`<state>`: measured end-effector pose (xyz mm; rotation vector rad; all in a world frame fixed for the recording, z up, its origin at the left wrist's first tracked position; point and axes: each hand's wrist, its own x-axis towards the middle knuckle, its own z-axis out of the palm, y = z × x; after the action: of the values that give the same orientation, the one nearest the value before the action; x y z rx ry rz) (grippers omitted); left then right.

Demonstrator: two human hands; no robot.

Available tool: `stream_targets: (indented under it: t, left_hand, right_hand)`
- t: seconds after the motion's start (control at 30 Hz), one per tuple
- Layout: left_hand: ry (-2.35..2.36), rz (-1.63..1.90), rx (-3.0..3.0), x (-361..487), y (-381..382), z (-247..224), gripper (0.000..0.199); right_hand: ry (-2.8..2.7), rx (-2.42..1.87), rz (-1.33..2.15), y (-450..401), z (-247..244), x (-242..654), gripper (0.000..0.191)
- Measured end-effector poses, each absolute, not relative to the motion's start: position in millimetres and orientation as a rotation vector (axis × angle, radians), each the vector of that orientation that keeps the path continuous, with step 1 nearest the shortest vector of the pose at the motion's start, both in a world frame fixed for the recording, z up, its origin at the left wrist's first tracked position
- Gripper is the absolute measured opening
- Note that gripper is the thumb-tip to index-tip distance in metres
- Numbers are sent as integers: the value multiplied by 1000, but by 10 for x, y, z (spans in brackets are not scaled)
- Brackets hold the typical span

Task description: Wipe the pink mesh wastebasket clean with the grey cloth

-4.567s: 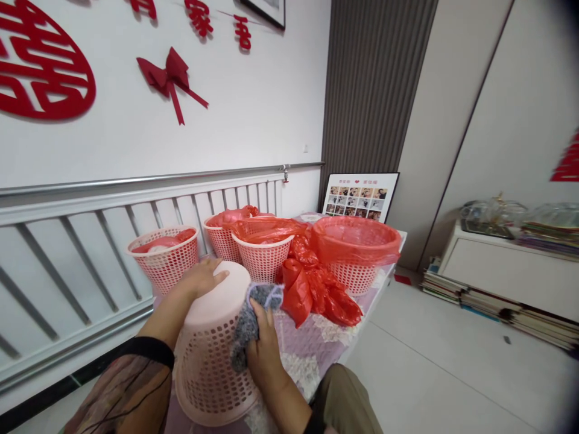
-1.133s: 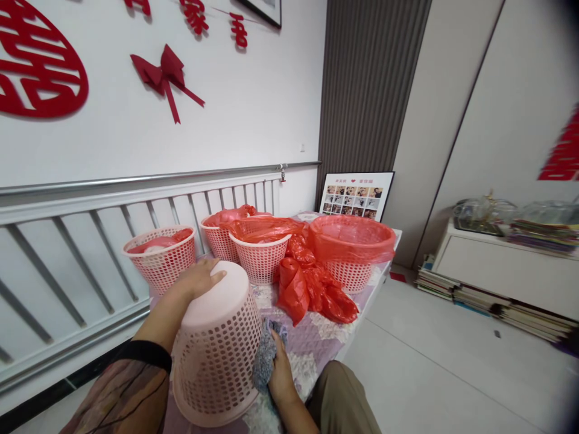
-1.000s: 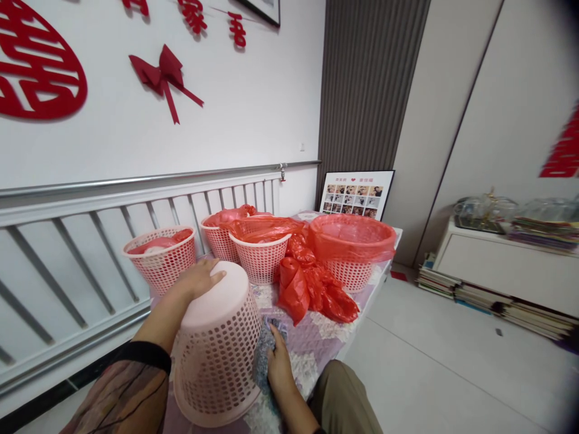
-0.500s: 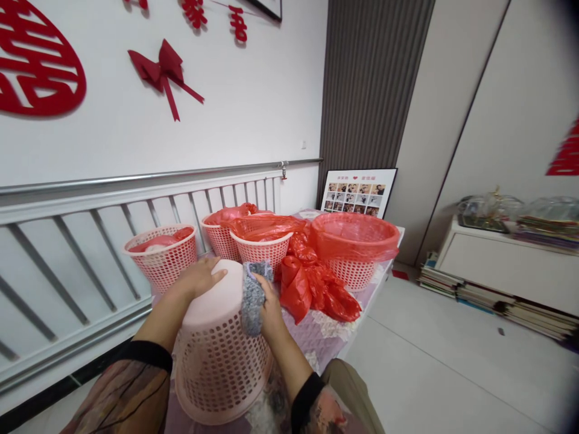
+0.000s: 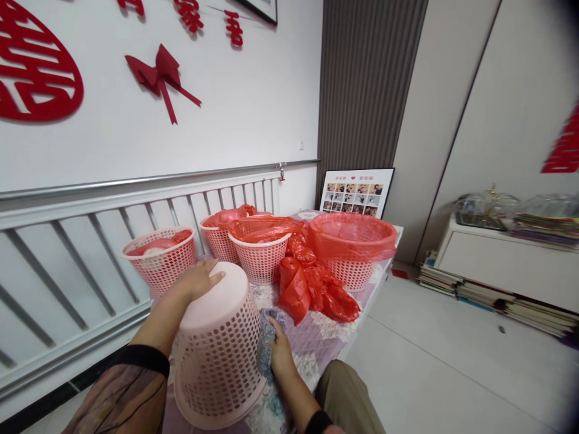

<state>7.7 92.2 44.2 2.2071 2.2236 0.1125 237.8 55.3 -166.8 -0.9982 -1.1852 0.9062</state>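
An upside-down pink basket [image 5: 217,355] with a lattice side stands on the cloth-covered table [image 5: 312,334] in front of me. My left hand [image 5: 199,280] rests on its solid base with the fingers spread. On the basket's right side, my right hand [image 5: 280,349] holds a grey-blue cloth [image 5: 266,346] against the lattice. Behind are a pink basket [image 5: 158,259] at the left, another [image 5: 221,238] further back, and one [image 5: 260,259] in the middle, all with red plastic in them. Red plastic bags [image 5: 296,289] lie crumpled to the right.
A larger basket [image 5: 353,265] lined with red plastic stands at the table's right. A photo board [image 5: 357,190] leans behind it. The radiator [image 5: 104,253] runs along the left wall. A white cabinet [image 5: 506,256] is at the far right.
My right hand has moved down the basket's side with the cloth, from near the base's edge to the lattice. My left hand has stayed on the base.
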Motion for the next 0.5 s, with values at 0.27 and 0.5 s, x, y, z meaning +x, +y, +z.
stream_targets:
  t: [0.27,0.5]
  left_hand:
    - [2222,104,2220,51,956,400,79]
    - [2225,142,2226,70,945,400,78]
  right_hand:
    - [-1656,-809,616,355,-554,2164,69]
    - [-2005,-895,703,1069,247,2087,54]
